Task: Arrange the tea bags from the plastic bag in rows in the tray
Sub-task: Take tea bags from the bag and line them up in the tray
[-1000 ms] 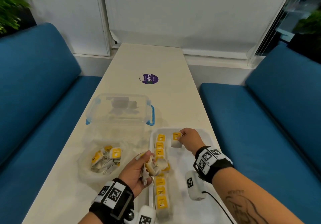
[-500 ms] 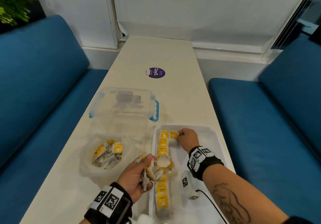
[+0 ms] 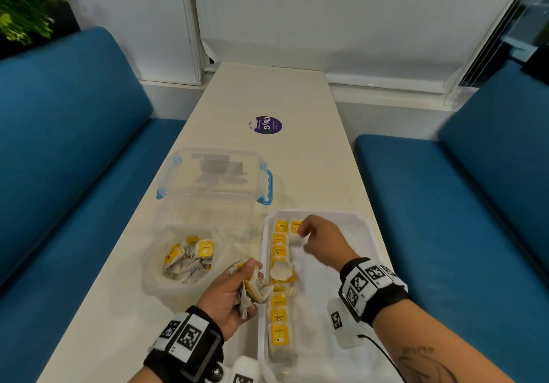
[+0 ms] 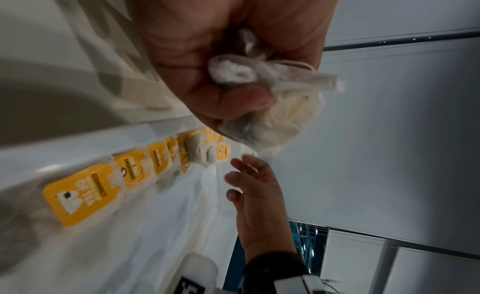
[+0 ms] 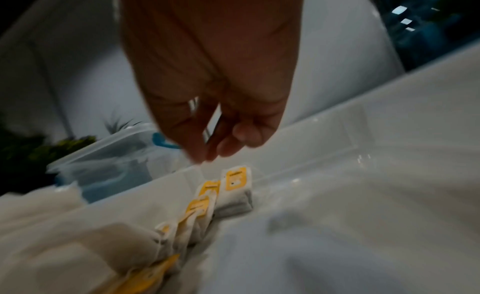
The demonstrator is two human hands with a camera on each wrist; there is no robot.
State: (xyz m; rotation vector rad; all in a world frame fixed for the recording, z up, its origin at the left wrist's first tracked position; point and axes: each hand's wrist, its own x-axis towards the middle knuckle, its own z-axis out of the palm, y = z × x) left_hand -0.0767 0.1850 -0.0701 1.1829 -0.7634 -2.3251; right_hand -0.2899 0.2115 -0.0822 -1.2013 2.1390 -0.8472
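Presently on the worktop point(image 3: 297, 91), placed by reference to the tray:

Tray point(image 3: 366, 228): white, shallow, at the near right of the worktop.

Row of tea bags point(image 3: 279, 302): yellow tags up, inside the tray along its left wall, from near end to far end. Carries one overturned bag point(image 3: 280, 269), lying crooked on the row about midway.

Single tea bag point(image 5: 235, 187): inside the tray at its far left corner, just right of the row's far end.

Right hand point(image 3: 323, 241): over the far left part of the tray, just beside the single tea bag. Fingers point(image 5: 226, 148) relaxed and slightly bent, gripping nothing, tips just above that bag.

Left hand point(image 3: 228, 296): at the tray's left wall, about midway along. Fingers curled round a bunch of tea bags point(image 3: 252, 290).

Plastic bag point(image 3: 154, 278): clear, mouth open, just left of the tray. Holds loose tea bags point(image 3: 193, 259) in a heap.

Clear box point(image 3: 214, 180): blue clasps, beyond the tray's far left corner; grey contents not identifiable.

Purple sticker point(image 3: 265, 125): round, well beyond the tray's far end.

Blue seats point(image 3: 74, 145): left and right of the tray, off the worktop.
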